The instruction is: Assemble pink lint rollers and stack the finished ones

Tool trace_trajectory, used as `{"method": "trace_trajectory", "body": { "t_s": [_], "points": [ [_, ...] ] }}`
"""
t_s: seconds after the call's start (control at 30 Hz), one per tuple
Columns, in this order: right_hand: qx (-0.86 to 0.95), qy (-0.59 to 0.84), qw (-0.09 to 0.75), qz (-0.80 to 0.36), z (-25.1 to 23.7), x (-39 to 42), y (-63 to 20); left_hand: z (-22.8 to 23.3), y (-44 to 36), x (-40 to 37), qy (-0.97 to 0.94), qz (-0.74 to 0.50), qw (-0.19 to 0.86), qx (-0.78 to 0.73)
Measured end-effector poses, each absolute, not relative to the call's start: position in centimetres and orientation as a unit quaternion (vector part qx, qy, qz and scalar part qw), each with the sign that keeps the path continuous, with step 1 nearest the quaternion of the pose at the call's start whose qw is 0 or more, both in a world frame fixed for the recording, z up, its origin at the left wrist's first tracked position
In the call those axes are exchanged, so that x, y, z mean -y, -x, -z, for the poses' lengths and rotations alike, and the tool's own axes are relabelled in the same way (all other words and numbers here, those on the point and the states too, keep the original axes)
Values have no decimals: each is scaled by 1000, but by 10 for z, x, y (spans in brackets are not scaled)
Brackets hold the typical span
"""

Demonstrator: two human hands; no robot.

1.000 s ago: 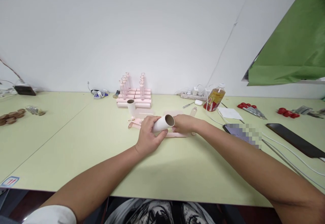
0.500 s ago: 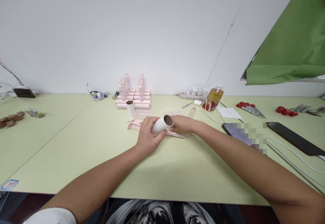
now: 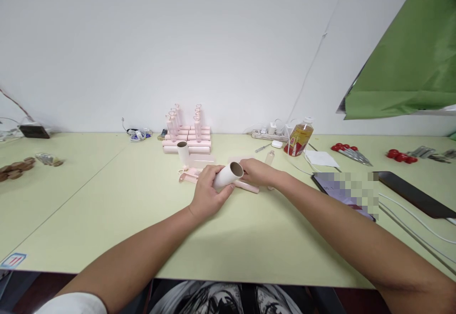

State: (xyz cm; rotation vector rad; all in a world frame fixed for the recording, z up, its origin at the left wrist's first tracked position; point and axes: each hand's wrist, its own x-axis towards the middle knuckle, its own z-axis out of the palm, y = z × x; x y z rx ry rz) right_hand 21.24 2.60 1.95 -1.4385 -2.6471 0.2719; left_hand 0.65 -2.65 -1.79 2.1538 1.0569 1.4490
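Observation:
My left hand (image 3: 207, 194) is wrapped round a white cardboard tube (image 3: 225, 177), tilted so its open brown end points up and right. Just behind that end my right hand (image 3: 258, 171) bends down with curled fingers. Its fingertips are mostly hidden by the tube, so what they hold does not show. A pink half-round piece (image 3: 248, 187) lies on the table beneath my hands. Left of them are a pink part with a loop (image 3: 188, 176) and a second white tube (image 3: 183, 155) standing upright. A translucent pink handle-like piece (image 3: 270, 158) is right of my right hand.
Behind stand stacked pink rollers (image 3: 187, 149) with upright pink handles (image 3: 198, 124). To the right are a power strip (image 3: 269, 136), a drink bottle (image 3: 299, 137), a phone (image 3: 331, 191) and red-topped tools (image 3: 351, 151). Brown pieces (image 3: 16, 167) lie far left.
Hardly anything differs. Both hands keep nearly the same place, with the tube still in my left hand. The phone's screen shows slightly more.

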Motion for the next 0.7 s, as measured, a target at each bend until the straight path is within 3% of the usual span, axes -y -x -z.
{"method": "trace_trajectory", "body": {
  "t_s": [0.13, 0.27, 0.43, 0.53, 0.7],
  "points": [
    [814, 516, 220, -150, -23, -15, -218, 17, -7, 27, -759, -504, 175, -373],
    [711, 485, 385, -332, -23, 4, -219, 16, -8, 29, -763, -495, 177, -377],
    [644, 419, 450, -455, -28, 26, -218, 16, -9, 29, -766, -485, 186, -380],
    [638, 406, 486, -439, -28, 34, -218, 16, -9, 29, -771, -475, 184, -382],
    [666, 441, 515, -311, -18, 40, -215, 18, -9, 28, -792, -439, 171, -388]
  ]
}}
